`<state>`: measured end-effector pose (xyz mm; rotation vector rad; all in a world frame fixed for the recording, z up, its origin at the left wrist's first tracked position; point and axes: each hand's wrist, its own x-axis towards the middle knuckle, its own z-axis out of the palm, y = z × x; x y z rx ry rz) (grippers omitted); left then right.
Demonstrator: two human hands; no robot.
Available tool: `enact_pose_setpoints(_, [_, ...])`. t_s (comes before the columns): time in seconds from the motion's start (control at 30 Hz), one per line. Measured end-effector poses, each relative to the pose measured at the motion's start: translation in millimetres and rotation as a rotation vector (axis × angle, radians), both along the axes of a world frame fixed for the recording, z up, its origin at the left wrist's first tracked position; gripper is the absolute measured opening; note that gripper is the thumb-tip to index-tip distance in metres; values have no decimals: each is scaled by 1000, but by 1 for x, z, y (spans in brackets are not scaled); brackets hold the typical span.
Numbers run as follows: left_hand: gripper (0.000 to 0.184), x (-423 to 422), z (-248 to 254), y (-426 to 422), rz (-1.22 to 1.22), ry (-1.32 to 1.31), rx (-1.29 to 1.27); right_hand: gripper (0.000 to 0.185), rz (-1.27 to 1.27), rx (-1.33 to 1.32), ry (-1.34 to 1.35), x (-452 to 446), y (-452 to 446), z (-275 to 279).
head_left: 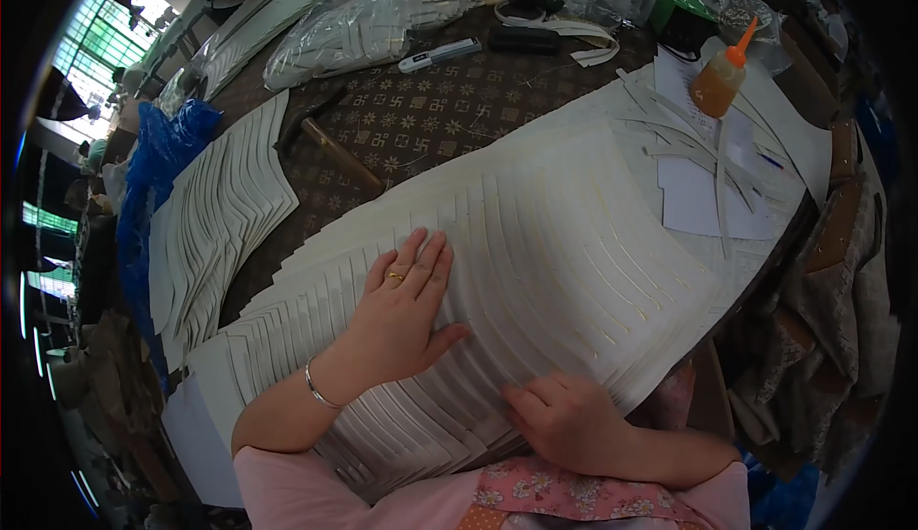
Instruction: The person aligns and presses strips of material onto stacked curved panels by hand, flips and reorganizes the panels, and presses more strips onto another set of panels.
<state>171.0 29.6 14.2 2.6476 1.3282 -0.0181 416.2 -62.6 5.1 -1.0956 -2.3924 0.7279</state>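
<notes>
Off-white curved strips [545, 233] lie fanned and overlapping across the table, with thin shiny yellowish lines along several of them. My left hand [406, 310] rests on the strips left of the middle, palm down, fingers stretched out and thumb apart. Nearer my body, my right hand [564, 420] is at the strips' lower edge with its fingers curled in. Whatever those fingers may hold is hidden. A squeeze bottle [717, 85] of amber liquid with an orange nozzle stands upright at the far right, out of reach of both hands.
Another fanned stack of pale pieces [225, 214] lies at left beside blue plastic [158, 166]. A hammer [339, 152] rests on the patterned cloth [430, 99]. Behind are a white cutter [440, 55], a plastic bag [344, 37] and a green box [681, 13]. Loose narrow strips [722, 186] lie at right.
</notes>
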Motion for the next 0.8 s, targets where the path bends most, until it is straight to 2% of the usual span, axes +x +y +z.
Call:
enact_pose_setpoints(0.13, [90,4,3,-1,-10,41,19,21,-6,-14,-9,2,0,3])
enact_pose_setpoints(0.23, [99,5,6,-3,-1,57,-4,30,17,-7,-10,2,-1,1])
enact_pose_setpoints(0.3, [104,6,6,-4,8,54,-26,21,-14,-17,1,2,-2,1])
enact_pose_setpoints(0.37, [111,7,5,-5,35,54,-54,21,-16,-23,-10,2,-2,2])
enact_pose_setpoints(0.6, [120,14,6,-7,67,54,-73,19,-23,-58,-75,2,-4,4])
enact_pose_setpoints(0.67, [131,16,6,-9,75,139,-63,19,-20,-72,-83,5,-3,7])
enact_pose_setpoints(0.73, [128,16,3,-10,76,120,-43,19,-12,-86,-94,8,0,12])
enact_pose_setpoints(0.8, [126,16,1,-10,81,98,-23,21,-118,-96,23,11,2,17])
